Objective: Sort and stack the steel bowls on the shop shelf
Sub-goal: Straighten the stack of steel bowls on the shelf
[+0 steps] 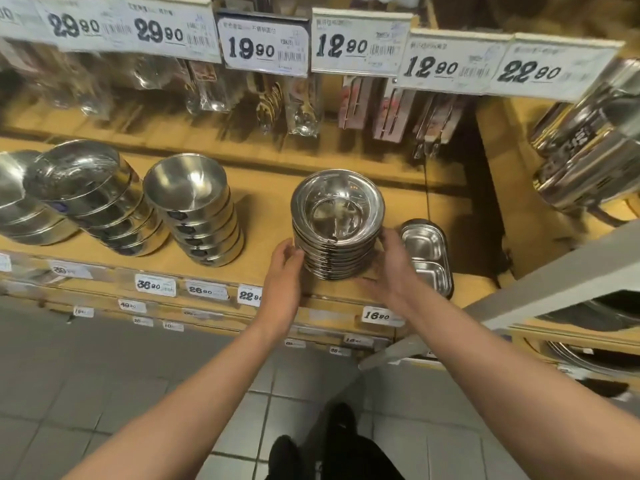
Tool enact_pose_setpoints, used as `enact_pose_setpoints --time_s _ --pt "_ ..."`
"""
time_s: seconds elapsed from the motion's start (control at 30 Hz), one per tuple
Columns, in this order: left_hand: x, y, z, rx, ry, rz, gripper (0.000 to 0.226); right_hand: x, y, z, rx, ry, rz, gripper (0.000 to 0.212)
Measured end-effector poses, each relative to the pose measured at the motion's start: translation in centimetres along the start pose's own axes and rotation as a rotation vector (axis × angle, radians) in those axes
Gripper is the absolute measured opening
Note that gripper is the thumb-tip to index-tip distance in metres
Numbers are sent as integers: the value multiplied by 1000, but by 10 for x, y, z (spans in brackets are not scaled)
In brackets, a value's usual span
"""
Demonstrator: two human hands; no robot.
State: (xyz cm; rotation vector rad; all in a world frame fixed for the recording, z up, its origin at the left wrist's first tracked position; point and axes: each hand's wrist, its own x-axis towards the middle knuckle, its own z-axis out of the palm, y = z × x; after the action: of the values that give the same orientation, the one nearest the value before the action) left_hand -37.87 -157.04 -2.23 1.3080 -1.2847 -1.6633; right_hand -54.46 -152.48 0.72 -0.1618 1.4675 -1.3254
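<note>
A stack of several wide-rimmed steel bowls (337,216) stands near the front of the yellow shelf (270,216). My left hand (284,271) grips the stack's left side, thumb and fingers curled against the rims. My right hand (391,265) holds the right side and lower edge of the same stack. To the left stand a stack of deeper steel bowls (194,202), a leaning stack (93,195) and another stack at the frame edge (17,202).
A stack of two-compartment steel trays (427,251) sits just right of my right hand. Packaged cutlery (301,105) hangs behind. Price tags (266,46) line the rail above and the shelf's front edge. Steel containers (585,150) fill the right-hand shelf. Tiled floor lies below.
</note>
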Motion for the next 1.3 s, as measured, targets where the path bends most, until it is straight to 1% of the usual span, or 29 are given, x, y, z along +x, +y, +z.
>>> enact_pose_setpoints --time_s 0.07,0.1,0.13,0.17,0.2,0.3,0.37,0.43,0.53,0.57,0.67,0.83,0.93,1.0,1.1,1.2,1.3 --pt "11 14 -19 51 -11 -41 58 -3 -8 -2 21 62 1 29" --pt "18 23 -27 47 -26 -42 58 -4 -12 -2 55 63 7 30" --pt "24 33 -32 39 -49 -49 58 -4 -15 -2 73 53 1 36" --pt "30 43 -35 36 -77 -66 58 -4 -17 -1 49 41 -23 41" --pt "35 51 -36 41 -116 -87 59 -3 -18 0 -9 34 -56 42" --pt "45 69 -30 86 -273 -138 58 -6 -18 7 -107 33 -94 31" --pt "45 74 -23 91 -331 -149 56 -7 -15 11 -132 26 -110 28" --pt "46 74 -19 108 -333 -155 53 -9 -12 13 -129 0 -126 27" --pt "47 67 -18 147 -338 -177 64 -7 -5 13 -107 -37 -162 29" --pt "47 64 -19 135 -349 -180 64 -7 -3 12 -113 -45 -177 31" --pt "49 57 -17 71 -386 -195 55 -6 1 13 -148 -66 -179 43" --pt "56 53 -14 52 -392 -180 52 0 1 16 -141 -18 -176 40" --pt "66 56 -12 43 -358 -188 52 9 -5 20 -165 -20 -199 48" --pt "72 58 -11 41 -359 -185 53 14 -9 23 -169 -22 -198 49" --pt "80 62 -9 41 -368 -175 54 22 -14 23 -165 -26 -200 47" --pt "84 66 -5 46 -365 -156 52 30 -17 21 -118 -4 -201 32" --pt "86 68 -2 38 -347 -154 50 32 -20 22 -86 5 -196 30"
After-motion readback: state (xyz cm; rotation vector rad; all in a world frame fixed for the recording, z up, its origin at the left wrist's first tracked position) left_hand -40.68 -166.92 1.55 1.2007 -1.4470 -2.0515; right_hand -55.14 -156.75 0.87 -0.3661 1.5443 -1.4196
